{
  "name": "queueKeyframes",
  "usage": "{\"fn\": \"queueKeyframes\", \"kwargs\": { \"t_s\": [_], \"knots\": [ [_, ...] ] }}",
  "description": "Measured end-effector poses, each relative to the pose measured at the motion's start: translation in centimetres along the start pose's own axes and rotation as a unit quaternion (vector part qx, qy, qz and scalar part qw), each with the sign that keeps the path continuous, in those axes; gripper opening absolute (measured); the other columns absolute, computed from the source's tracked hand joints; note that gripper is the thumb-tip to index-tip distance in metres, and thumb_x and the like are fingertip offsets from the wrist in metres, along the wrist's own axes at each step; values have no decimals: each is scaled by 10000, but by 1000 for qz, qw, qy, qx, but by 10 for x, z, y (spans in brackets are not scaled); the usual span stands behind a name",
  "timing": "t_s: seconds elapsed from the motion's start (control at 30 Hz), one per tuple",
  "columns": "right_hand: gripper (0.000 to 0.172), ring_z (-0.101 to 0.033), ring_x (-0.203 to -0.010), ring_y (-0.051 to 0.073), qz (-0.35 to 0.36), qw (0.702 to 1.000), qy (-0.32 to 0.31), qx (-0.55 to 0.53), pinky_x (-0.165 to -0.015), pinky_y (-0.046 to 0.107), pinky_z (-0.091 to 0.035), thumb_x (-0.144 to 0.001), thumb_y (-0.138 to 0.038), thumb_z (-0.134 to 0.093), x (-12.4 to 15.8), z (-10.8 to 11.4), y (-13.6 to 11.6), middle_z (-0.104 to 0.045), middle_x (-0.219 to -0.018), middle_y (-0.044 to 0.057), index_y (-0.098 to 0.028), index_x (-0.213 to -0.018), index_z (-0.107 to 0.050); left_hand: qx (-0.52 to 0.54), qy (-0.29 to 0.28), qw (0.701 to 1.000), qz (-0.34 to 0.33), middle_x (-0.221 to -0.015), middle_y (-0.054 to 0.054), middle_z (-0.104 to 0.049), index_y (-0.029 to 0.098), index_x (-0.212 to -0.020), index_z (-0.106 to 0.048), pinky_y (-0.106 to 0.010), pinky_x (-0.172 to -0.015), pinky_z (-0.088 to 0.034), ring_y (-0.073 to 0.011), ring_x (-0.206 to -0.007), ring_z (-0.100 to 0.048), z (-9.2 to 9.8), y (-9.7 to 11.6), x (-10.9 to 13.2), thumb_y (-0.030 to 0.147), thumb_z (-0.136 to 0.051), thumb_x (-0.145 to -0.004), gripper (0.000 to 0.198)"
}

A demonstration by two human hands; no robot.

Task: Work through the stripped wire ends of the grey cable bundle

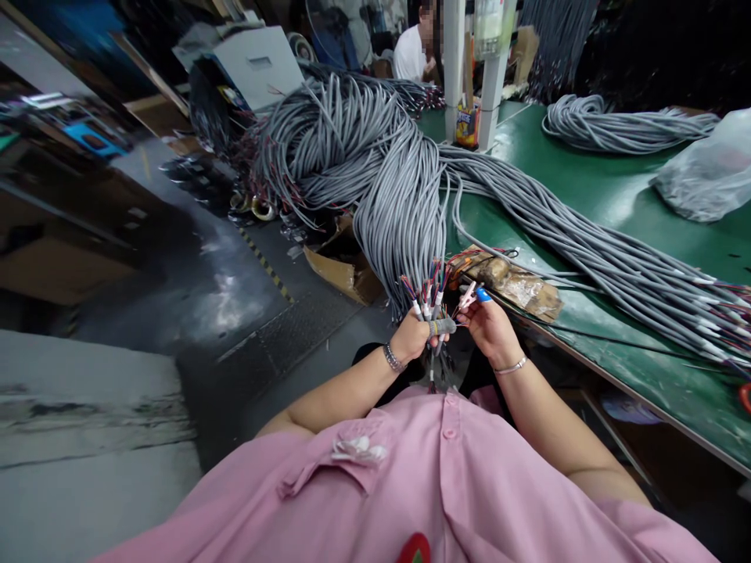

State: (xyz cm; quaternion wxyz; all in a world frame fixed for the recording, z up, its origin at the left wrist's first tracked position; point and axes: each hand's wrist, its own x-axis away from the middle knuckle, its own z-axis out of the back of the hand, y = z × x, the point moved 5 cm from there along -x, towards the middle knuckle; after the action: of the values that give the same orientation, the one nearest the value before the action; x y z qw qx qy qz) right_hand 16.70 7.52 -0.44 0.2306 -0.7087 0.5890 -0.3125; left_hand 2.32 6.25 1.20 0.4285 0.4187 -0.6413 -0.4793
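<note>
My left hand (pixel 412 338) is closed around several grey cables (pixel 404 227) near their ends. White sleeves and thin coloured wires (pixel 435 274) stick up out of that grip. A grey and yellowish cover wraps a finger of this hand. Close on the right, my right hand (pixel 488 330) has its fingers pinched on a thin wire (pixel 461 324) at the bundle. One of its fingertips wears a blue cover (pixel 483 295). A small pale pink and white piece (pixel 468 298) shows beside that tip; whether it is held or a wrapping on a finger, I cannot tell.
More grey cables (pixel 563 227) run along the green table (pixel 604 184). A worn wooden block (pixel 516 285) lies at its near edge. A cardboard box (pixel 346 266) stands below the hanging cables. Farther back are a plastic bag (pixel 707 168), a post (pixel 454 74) and a person (pixel 411 53).
</note>
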Motion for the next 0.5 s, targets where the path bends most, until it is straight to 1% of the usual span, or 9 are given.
{"fn": "queueKeyframes", "kwargs": {
  "t_s": [0.1,0.17,0.23,0.3,0.37,0.43,0.5],
  "knots": [
    [311,-571,-662,114,18,1000,7,11,-596,231,-497,-802,-506,-665,0,2,0,-658,-776,4,-200,-853,-688,18,21,1000,-4,-501,-10,-604,109,-609,-617,-191,-344,-306,-58,-337,-437,-2,1,-1,357,-783,-633,299],
    [338,-560,-637,115,61,997,29,39,-601,242,-488,-816,-536,-635,0,6,-1,-654,-747,2,-201,-819,-682,19,22,1000,-11,-500,-12,-602,108,-592,-614,-189,-348,-305,-55,-338,-436,-4,3,-2,361,-776,-644,304],
    [367,-547,-611,118,119,987,64,89,-609,254,-476,-829,-562,-605,0,12,-1,-638,-686,-5,-205,-773,-671,16,20,1000,-15,-494,-15,-596,108,-562,-606,-187,-350,-303,-54,-339,-435,-6,4,-4,360,-771,-650,314],
    [401,-544,-596,125,149,977,84,126,-606,262,-467,-831,-592,-580,-1,15,0,-629,-648,-8,-210,-743,-664,11,18,1000,-16,-480,-18,-586,109,-536,-599,-187,-349,-299,-55,-340,-434,-8,4,-6,358,-769,-651,323],
    [428,-557,-603,132,132,983,67,111,-594,267,-463,-820,-622,-571,-5,13,3,-648,-677,0,-211,-751,-667,6,20,1000,-15,-472,-20,-583,109,-536,-605,-188,-345,-290,-58,-337,-432,-8,4,-7,357,-768,-650,317],
    [433,-576,-624,135,90,994,38,55,-585,268,-469,-797,-636,-594,-9,8,7,-675,-743,11,-210,-790,-675,1,26,1000,-15,-475,-20,-587,108,-550,-615,-190,-342,-281,-58,-330,-426,-8,4,-8,353,-768,-648,304],
    [417,-587,-639,133,56,998,23,2,-585,264,-478,-766,-616,-650,-12,4,8,-686,-779,14,-205,-826,-681,-3,31,999,-16,-478,-20,-589,108,-549,-616,-193,-342,-281,-57,-327,-422,-9,3,-8,349,-765,-650,300]
  ]
}}
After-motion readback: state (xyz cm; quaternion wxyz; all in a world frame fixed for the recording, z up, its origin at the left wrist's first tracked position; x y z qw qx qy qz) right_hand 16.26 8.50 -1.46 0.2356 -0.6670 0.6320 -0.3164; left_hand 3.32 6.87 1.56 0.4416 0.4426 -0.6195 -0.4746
